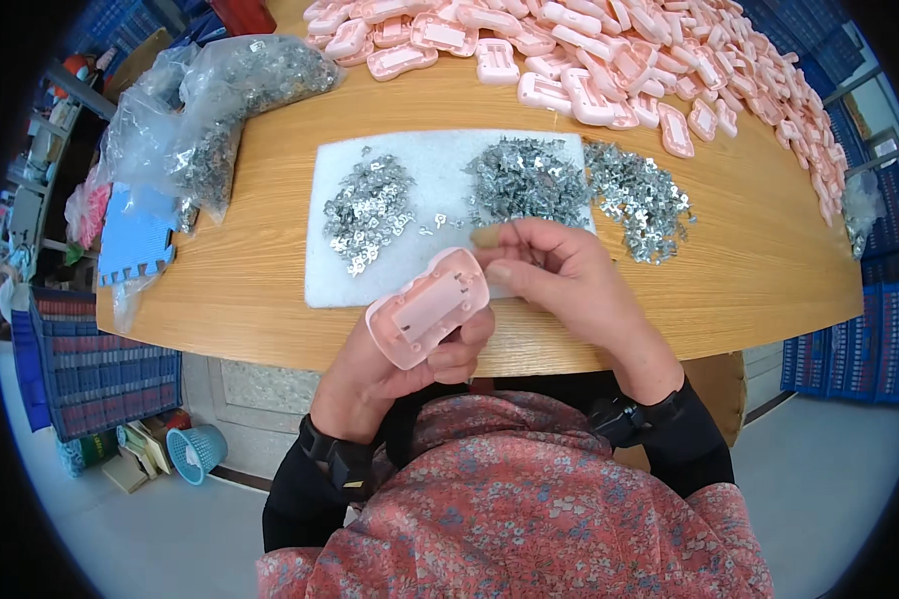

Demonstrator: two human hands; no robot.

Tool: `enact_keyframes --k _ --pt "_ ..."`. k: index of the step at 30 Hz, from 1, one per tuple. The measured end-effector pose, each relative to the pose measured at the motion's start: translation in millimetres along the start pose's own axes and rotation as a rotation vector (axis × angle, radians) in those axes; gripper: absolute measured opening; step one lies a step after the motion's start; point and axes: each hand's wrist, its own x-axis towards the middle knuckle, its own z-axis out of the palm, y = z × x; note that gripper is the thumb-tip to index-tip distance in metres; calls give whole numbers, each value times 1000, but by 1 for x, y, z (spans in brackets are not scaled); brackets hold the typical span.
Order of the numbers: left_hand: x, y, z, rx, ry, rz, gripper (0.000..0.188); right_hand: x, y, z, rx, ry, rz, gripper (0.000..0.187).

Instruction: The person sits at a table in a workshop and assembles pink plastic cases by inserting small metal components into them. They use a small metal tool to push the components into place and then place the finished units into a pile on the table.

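Observation:
A pink plastic casing (432, 305) with a rectangular recess is gripped from beneath by my left hand (375, 369), tilted with its inner side up. Small dark metal bits show at the ends of its recess. My right hand (574, 280) is at the casing's upper right end, thumb and fingers pinched together. Whatever sits between those fingertips is too small to make out. Beyond both hands lies a white foam sheet (328, 285) bearing a loose pile of small metal clips (365, 205) and a denser pile of metal pieces (529, 180).
Another heap of metal clips (649, 210) lies right of the foam. Many pink casings (594, 95) cover the table's far right. Clear plastic bags (205, 130) of metal parts stand far left, by a blue foam mat (135, 235). A blue basket (198, 451) is on the floor.

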Motion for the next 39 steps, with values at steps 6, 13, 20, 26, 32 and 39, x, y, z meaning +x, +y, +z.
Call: enact_keyframes --k 6,13,20,26,32,39 --pt "13 -8 0 2 27 -74 53 -16 -16 -2 99 -59 118 28" --pt "36 -9 51 559 149 -178 47 -66 -28 -61 9 78 194 26" --pt "56 50 78 1341 256 49 36 -220 -2 -195 -123 488 319 20" --pt "146 104 65 1666 383 162 34 -357 93 -275 -319 927 403 17" --pt "232 92 70 2230 534 415 63 -333 114 -259 -389 1150 228 14" --pt "270 81 77 2466 629 387 78 -271 59 -213 -386 1060 25 16"
